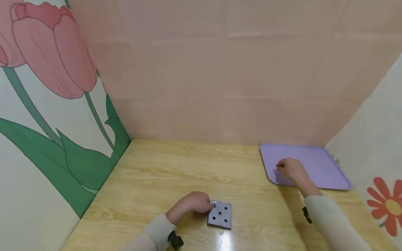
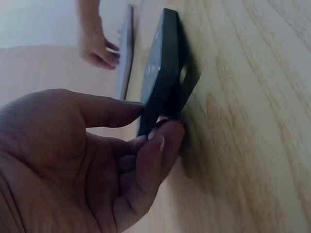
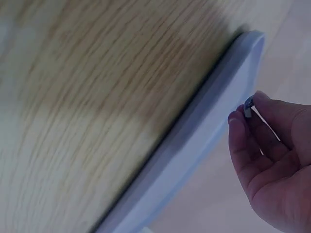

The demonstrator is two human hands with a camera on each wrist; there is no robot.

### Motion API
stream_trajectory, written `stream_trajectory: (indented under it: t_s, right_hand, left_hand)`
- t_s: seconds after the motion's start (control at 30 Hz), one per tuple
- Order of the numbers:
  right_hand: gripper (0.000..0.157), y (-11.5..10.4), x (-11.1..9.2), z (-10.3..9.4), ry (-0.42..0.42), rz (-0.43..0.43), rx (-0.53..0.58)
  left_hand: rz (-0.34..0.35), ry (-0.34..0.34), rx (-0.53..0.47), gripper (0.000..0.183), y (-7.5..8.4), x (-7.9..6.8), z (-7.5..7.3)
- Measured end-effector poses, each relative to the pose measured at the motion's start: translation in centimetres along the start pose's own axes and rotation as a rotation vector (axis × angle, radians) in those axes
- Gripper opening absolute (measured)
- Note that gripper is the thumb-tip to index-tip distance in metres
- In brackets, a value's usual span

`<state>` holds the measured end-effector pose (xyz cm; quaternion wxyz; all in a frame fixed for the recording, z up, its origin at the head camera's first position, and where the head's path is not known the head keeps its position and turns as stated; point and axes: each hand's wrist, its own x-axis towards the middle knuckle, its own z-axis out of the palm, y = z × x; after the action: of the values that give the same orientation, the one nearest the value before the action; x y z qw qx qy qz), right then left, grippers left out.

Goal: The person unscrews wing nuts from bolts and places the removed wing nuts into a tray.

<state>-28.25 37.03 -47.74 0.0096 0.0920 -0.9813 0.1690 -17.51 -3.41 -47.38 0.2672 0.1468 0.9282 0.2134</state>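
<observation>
My left hand (image 1: pixel 198 202) pinches a flat grey square plate (image 1: pixel 224 212) by its left edge. Several round holes go through the plate, and a small shiny bit shows at the hole beside the thumb. In the left wrist view, the plate (image 2: pixel 160 68) is tilted, its dark edge between thumb and fingers. Over the left part of a purple tray (image 1: pixel 317 164) is my right hand (image 1: pixel 292 169). Between its thumb and fingertips it holds a small shiny metal piece (image 3: pixel 248 106), mostly covered, so its kind cannot be told.
A light wooden table (image 1: pixel 176 167) lies under everything. At its back stands a pink-covered wall (image 1: pixel 220 87). Side panels flank it, one with tulips (image 1: pixel 56 52) at left and one with a red flower (image 1: pixel 389 205) at right.
</observation>
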Motion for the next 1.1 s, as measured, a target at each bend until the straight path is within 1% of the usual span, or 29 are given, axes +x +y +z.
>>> stream_trajectory:
  t_s: [0.07,0.17,0.27,0.47,0.53,0.63,0.7,0.77,0.83,0.87,0.93,1.03,1.07,1.1]
  right_hand:
    - [0.018,0.7,0.3,0.2,-0.011,0.015,-0.007]
    - [0.018,1.4,0.7,0.4,-0.020,0.031,-0.019]
    - [0.018,2.1,0.9,0.4,-0.029,0.050,-0.030]
    - [0.020,3.1,1.1,0.6,-0.060,0.091,-0.029]
    - [0.020,3.3,1.1,0.8,-0.067,0.100,-0.021]
    - [0.021,3.6,1.2,1.1,-0.066,0.099,-0.019]
    - [0.023,3.6,1.2,1.2,-0.054,0.086,-0.027]
    - [0.026,3.5,1.2,1.3,-0.014,0.065,-0.042]
    - [0.031,2.8,0.9,1.3,0.047,0.048,-0.048]
    - [0.032,2.3,0.6,1.4,0.086,0.035,-0.046]
    - [0.034,0.6,0.0,1.5,0.164,0.008,-0.032]
    - [0.035,-2.9,-1.4,1.7,0.242,-0.065,0.019]
    - [0.038,-4.1,-2.0,1.9,0.256,-0.093,0.036]
    - [0.042,-5.3,-2.7,2.0,0.249,-0.111,0.048]
  left_hand:
    - [-0.003,-0.003,0.050,0.046,0.0,0.1,0.1]
    - [-0.001,-0.002,0.069,0.047,-0.1,0.1,0.2]
    - [0.008,0.001,0.049,0.044,-0.1,0.0,0.2]
    - [0.027,-0.013,-0.055,0.033,-0.3,-0.1,-0.1]
    - [0.036,-0.015,-0.070,0.031,-0.5,-0.1,0.0]
    - [0.048,-0.013,-0.077,0.031,-0.7,0.1,0.0]
    - [0.054,0.000,-0.101,0.028,-0.9,0.2,0.0]
    - [0.078,0.038,-0.122,0.023,-1.2,0.3,-0.1]
    - [0.105,0.103,-0.148,0.016,-1.6,0.3,-0.3]
    - [0.121,0.147,-0.153,0.013,-1.9,0.4,-0.4]
    - [0.167,0.256,-0.151,0.011,-2.6,0.5,-0.8]
    - [0.213,0.416,-0.122,0.021,-3.6,0.6,-1.7]
    - [0.219,0.463,-0.101,0.027,-4.1,0.7,-2.0]
    - [0.221,0.502,-0.075,0.034,-4.5,0.6,-2.3]
